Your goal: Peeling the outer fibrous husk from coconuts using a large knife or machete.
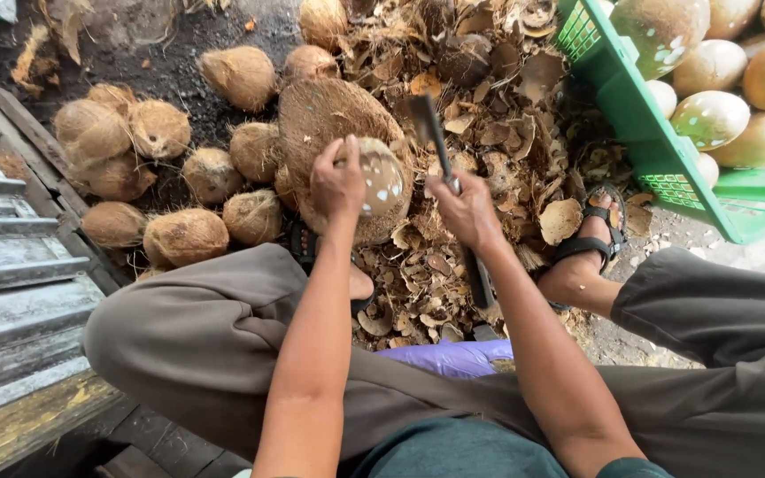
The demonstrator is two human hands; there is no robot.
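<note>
Dark ground (170, 66) with a thick heap of brown shell pieces (489, 124) lies under a seated person in grey-brown trousers. Nearest to the body a purple cloth (453, 356) rests between the knees. Above it, the left hand (338, 184) has its fingers closed over the top of a half-peeled coconut (381, 181), which sits on a big husk-covered block (329, 115). The right hand (467, 211) is clamped around the handle of a dark chopping blade (427, 128). The blade's long axis points away from the person, and its edge stands just right of the coconut, not touching it. Farther left lie unpeeled brown coconuts (186, 235). At far right a green crate (657, 150) holds peeled pale coconuts (710, 119).
</note>
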